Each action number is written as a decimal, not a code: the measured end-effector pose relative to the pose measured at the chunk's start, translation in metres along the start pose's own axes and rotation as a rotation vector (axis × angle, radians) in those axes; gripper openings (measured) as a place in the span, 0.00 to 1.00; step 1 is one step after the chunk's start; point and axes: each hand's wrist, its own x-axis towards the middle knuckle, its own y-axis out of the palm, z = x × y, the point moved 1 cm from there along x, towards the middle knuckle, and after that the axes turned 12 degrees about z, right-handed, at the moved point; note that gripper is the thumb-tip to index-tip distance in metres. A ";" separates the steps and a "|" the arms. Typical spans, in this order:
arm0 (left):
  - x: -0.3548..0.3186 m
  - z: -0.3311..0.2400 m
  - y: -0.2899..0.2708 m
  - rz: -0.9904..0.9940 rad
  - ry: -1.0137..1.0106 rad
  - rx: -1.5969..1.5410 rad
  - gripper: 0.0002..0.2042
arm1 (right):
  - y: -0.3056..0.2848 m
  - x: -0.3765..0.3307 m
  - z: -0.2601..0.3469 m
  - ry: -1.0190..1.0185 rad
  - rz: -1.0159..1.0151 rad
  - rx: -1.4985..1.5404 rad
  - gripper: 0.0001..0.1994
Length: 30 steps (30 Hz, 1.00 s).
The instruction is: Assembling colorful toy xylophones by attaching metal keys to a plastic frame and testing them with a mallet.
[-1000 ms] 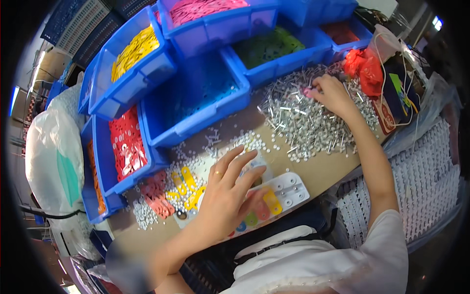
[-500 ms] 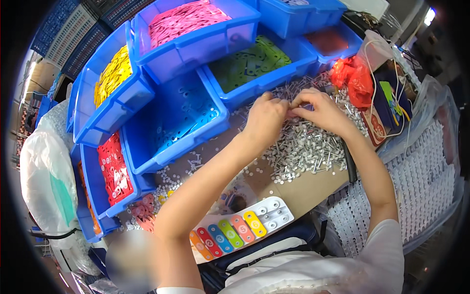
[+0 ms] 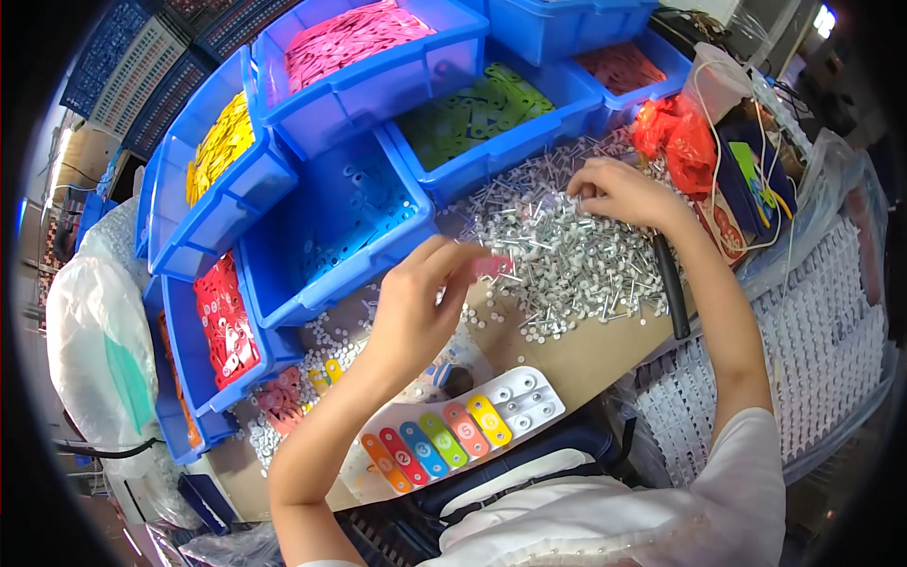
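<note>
A small pink key plate [image 3: 493, 266] sticks out from the pinched fingertips of my left hand [image 3: 420, 298], with a pin showing at its end. My left hand is over the near left side of a heap of silver pins with white washers [image 3: 576, 269]. At the heap's far side, my right hand [image 3: 624, 194] has its fingers curled down at the pins; whatever is between them is hidden. Close to my body lies a white toy xylophone base [image 3: 532, 395] bearing a row of coloured key plates [image 3: 436, 439], with bare mounting posts at its right end.
Blue bins of pink plates [image 3: 364, 42], yellow plates [image 3: 225, 142], green plates [image 3: 491, 104], blue plates [image 3: 364, 227] and red plates [image 3: 222, 326] line the far and left sides. A black-handled tool [image 3: 673, 293] lies right of the heap, near a red plastic bag [image 3: 685, 142] and stacked white parts [image 3: 794, 350].
My hands have parted. The left has come back toward me and leftward with the pink key plate, while the right has stayed over the pins, shifting slightly to the right.
</note>
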 end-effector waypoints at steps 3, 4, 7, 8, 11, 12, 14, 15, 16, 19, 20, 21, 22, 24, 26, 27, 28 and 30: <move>-0.027 -0.004 -0.007 0.026 -0.010 -0.080 0.13 | -0.003 0.002 0.003 0.089 0.179 -0.055 0.14; -0.033 -0.003 -0.007 0.024 -0.010 -0.078 0.13 | -0.006 0.004 0.003 0.088 0.177 -0.056 0.14; -0.052 0.002 -0.005 -0.017 -0.036 -0.109 0.13 | -0.017 0.023 0.010 0.149 0.307 -0.250 0.13; -0.056 0.003 -0.005 -0.018 -0.032 -0.111 0.13 | -0.019 0.029 0.003 0.152 0.306 -0.253 0.13; -0.065 0.000 -0.005 -0.076 0.021 0.074 0.08 | -0.026 0.034 -0.015 0.084 0.477 -0.150 0.13; -0.069 0.002 -0.005 -0.086 0.019 0.069 0.08 | -0.025 0.031 -0.017 0.079 0.482 -0.160 0.13; -0.076 0.006 -0.004 -0.128 0.012 0.020 0.07 | -0.024 0.020 -0.025 0.103 0.146 0.358 0.10; -0.080 0.009 -0.005 -0.096 -0.026 -0.019 0.06 | -0.024 0.017 -0.027 0.115 0.131 0.460 0.10; -0.084 0.010 -0.002 -0.103 -0.028 -0.028 0.06 | -0.022 0.016 -0.029 0.115 0.139 0.452 0.10; -0.093 0.014 -0.001 -0.123 -0.150 -0.247 0.07 | -0.018 0.009 -0.006 0.179 -0.093 0.795 0.15; -0.094 0.014 0.000 -0.127 -0.197 -0.317 0.08 | -0.015 0.007 -0.004 0.178 -0.086 0.789 0.15; -0.095 0.015 0.001 -0.131 -0.245 -0.386 0.08 | -0.011 0.005 -0.004 0.190 -0.121 0.852 0.14; -0.095 0.014 0.002 -0.137 -0.249 -0.391 0.08 | -0.008 0.004 -0.003 0.201 -0.157 0.916 0.14; -0.096 0.010 0.003 -0.142 -0.245 -0.408 0.09 | -0.006 0.001 0.002 0.240 -0.146 0.970 0.12; -0.099 0.008 0.006 -0.156 -0.253 -0.396 0.09 | 0.000 0.000 0.007 0.241 -0.199 0.980 0.11; -0.098 0.008 0.006 -0.155 -0.254 -0.369 0.09 | 0.005 -0.001 0.003 0.239 -0.255 0.863 0.10; -0.098 0.007 0.006 -0.154 -0.256 -0.342 0.09 | 0.007 -0.006 0.003 0.240 -0.245 0.869 0.10; -0.102 0.008 0.012 -0.209 -0.203 -0.489 0.09 | 0.006 -0.019 0.016 0.165 -0.620 0.157 0.10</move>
